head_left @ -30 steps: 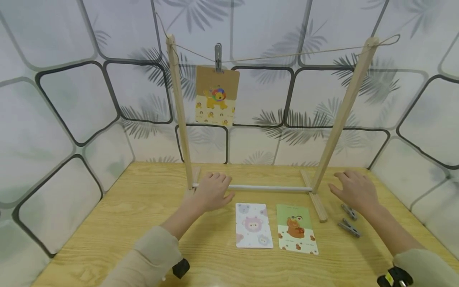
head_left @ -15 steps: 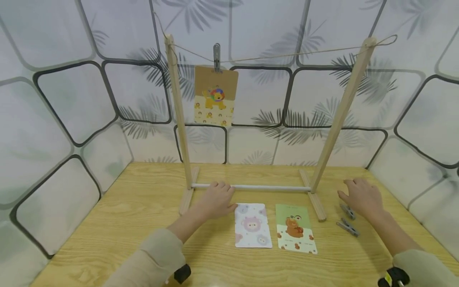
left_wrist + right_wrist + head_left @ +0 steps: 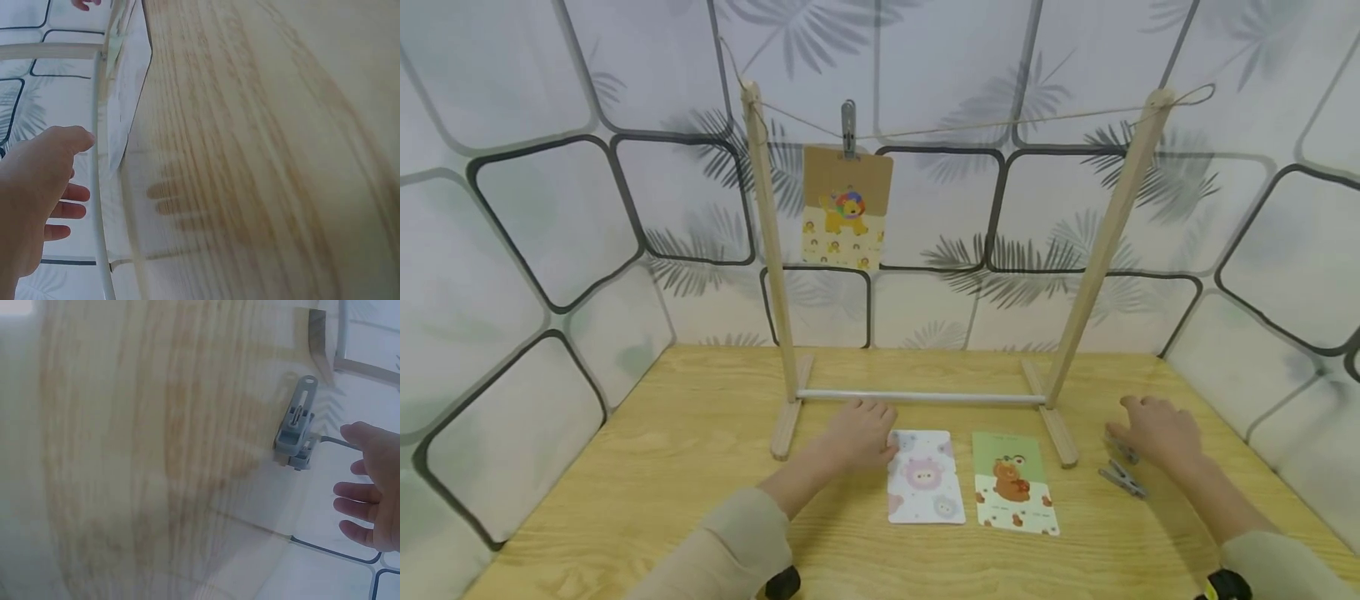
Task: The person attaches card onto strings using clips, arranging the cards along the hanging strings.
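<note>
My left hand (image 3: 863, 435) hovers at the upper left corner of a white card with pink animal faces (image 3: 923, 476), its thumb right at the card's edge. In the left wrist view its fingers are loosely bent and hold nothing. Beside that card lies a green and white bear card (image 3: 1015, 492). Out to the right, my right hand (image 3: 1161, 432) is just over two grey clothespins, the nearer one (image 3: 1123, 479) lying in front and the farther one (image 3: 1122, 448) partly under the hand. In the right wrist view that hand's fingers are spread, apart from the clothespin (image 3: 295, 419).
A wooden frame (image 3: 1101, 250) with a white crossbar (image 3: 925, 397) stands behind the cards. Along its top runs a string (image 3: 970, 127), where a grey clothespin (image 3: 848, 129) holds a brown and yellow lion card (image 3: 846, 217). Patterned cloth walls (image 3: 512, 250) surround the wooden table (image 3: 685, 450).
My left hand has moved down and slightly right, from near the crossbar to the white card's corner. The right hand has lowered and come closer over the clothespins.
</note>
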Action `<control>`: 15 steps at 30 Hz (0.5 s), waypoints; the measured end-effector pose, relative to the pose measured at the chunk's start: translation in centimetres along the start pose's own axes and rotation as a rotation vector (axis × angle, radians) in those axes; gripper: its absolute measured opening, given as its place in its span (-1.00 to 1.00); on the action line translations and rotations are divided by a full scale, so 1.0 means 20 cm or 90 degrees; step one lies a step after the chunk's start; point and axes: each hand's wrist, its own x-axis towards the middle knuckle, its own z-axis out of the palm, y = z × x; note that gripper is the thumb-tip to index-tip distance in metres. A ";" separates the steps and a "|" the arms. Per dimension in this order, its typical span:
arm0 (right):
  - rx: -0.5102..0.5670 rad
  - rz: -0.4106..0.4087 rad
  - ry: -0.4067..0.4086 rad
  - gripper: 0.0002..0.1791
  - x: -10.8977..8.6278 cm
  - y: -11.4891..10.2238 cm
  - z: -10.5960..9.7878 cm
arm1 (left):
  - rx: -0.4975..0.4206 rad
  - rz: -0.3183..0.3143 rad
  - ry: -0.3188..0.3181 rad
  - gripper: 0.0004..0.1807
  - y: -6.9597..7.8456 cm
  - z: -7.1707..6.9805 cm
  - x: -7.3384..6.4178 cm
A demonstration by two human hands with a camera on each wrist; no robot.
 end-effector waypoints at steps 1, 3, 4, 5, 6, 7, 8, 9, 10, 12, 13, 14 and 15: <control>0.000 0.000 -0.005 -0.40 0.00 0.00 0.01 | 0.005 -0.002 -0.008 -0.52 0.00 0.00 0.00; 0.002 -0.001 -0.012 -0.41 0.00 0.00 0.03 | 0.006 -0.006 -0.019 -0.51 0.00 0.01 -0.01; -0.001 -0.002 -0.013 -0.42 0.00 0.00 0.04 | 0.006 -0.007 -0.022 -0.51 0.00 0.01 -0.01; -0.003 -0.004 -0.013 -0.44 0.00 0.00 0.05 | 0.004 -0.006 -0.021 -0.51 0.01 0.01 -0.01; -0.002 -0.003 -0.016 -0.44 0.00 0.00 0.05 | 0.000 -0.005 -0.021 -0.52 0.01 0.01 -0.01; -0.002 -0.002 -0.020 -0.45 0.00 0.00 0.06 | -0.006 -0.003 -0.022 -0.52 0.01 0.01 -0.01; -0.002 -0.002 -0.025 -0.45 0.00 0.00 0.06 | -0.011 0.000 -0.025 -0.51 0.01 0.02 0.00; -0.003 -0.002 -0.030 -0.45 0.00 0.00 0.07 | -0.014 0.002 -0.028 -0.51 0.02 0.02 0.00; -0.004 -0.001 -0.035 -0.46 0.00 0.00 0.07 | -0.019 0.004 -0.034 -0.50 0.02 0.03 0.00; 0.001 0.001 -0.045 -0.48 0.00 0.00 0.07 | -0.023 0.005 -0.048 -0.48 0.03 0.04 0.01; 0.002 0.001 -0.049 -0.51 0.01 -0.01 0.07 | -0.019 0.005 -0.055 -0.47 0.04 0.04 0.01; 0.005 0.000 -0.051 -0.55 0.01 -0.01 0.07 | -0.017 0.005 -0.060 -0.46 0.04 0.05 0.01; 0.011 0.000 -0.055 -0.61 0.01 -0.01 0.08 | -0.015 0.004 -0.063 -0.46 0.05 0.05 0.01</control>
